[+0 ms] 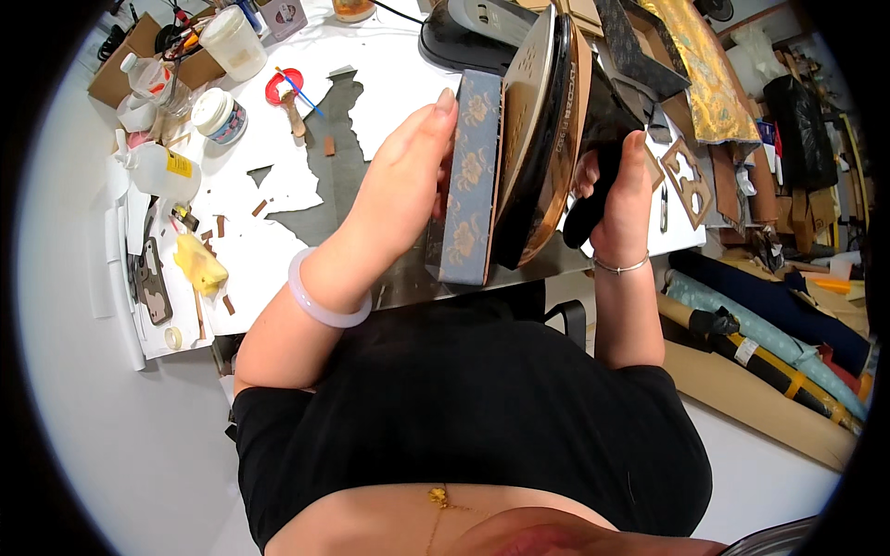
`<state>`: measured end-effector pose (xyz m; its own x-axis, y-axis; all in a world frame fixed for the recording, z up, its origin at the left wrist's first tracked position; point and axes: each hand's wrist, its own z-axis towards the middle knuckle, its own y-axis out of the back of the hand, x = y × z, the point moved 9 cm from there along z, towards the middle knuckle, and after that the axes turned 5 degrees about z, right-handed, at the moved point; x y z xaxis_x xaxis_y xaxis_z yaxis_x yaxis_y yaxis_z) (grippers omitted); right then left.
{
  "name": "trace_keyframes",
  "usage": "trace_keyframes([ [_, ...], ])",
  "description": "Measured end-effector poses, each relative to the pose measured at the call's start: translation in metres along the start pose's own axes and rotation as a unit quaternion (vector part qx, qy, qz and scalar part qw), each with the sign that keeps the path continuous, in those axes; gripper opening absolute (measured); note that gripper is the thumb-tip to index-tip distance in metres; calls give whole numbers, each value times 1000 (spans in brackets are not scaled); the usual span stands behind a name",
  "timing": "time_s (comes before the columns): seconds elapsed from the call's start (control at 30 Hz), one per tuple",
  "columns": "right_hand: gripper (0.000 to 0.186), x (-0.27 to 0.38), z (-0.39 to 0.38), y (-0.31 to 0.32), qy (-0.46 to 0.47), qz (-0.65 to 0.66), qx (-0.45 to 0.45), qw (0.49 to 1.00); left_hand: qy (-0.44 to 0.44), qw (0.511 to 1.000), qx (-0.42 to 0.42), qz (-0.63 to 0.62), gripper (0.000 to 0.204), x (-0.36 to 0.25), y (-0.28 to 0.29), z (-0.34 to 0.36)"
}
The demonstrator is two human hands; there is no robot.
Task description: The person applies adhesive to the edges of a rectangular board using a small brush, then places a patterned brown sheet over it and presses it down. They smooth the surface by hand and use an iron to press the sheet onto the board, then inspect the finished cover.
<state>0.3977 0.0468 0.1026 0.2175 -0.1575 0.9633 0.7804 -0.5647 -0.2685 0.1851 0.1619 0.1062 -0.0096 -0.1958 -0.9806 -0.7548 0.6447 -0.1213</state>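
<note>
My left hand (408,176) is closed on a shallow box (473,181) covered in blue-grey fabric with tan flowers. The box stands on edge above the near side of the table, its long patterned side turned up. My right hand (626,199) grips the black handle of a clothes iron (549,148) tipped on its side. The iron's pale, holed soleplate faces the box. Their lower ends lie close together, and a gap widens toward the far end; I cannot tell whether they touch. My left fingers are partly hidden behind the box.
An iron stand (477,35) sits at the table's far side. To the left are a white glue jar (220,117), a brush (293,113) on a red lid, a yellow sponge (199,263), a phone (153,280) and grey fabric (334,176). Fabric rolls (751,315) lie at right.
</note>
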Motion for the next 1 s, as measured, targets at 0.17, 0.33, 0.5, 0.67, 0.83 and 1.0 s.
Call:
trace_keyframes([
  [0.17,54,-8,7,2,-18,6,-9,1000,-45,998,44,28,37,-5,-7,15],
  [0.33,53,-9,17,-3,-35,-18,-11,999,5,996,68,49,34,-7,-10,10],
  [0.5,51,-1,23,-4,-58,-43,-14,997,15,992,64,106,33,-11,-7,6],
  [0.67,54,26,29,-5,-3,-93,-12,996,-85,980,34,176,35,-22,-6,5],
  [0.83,64,71,27,-23,94,-134,-29,986,-113,977,9,180,34,-19,-7,10],
  [1.0,67,51,27,-16,89,-87,0,992,-86,989,1,122,35,-14,-5,10],
])
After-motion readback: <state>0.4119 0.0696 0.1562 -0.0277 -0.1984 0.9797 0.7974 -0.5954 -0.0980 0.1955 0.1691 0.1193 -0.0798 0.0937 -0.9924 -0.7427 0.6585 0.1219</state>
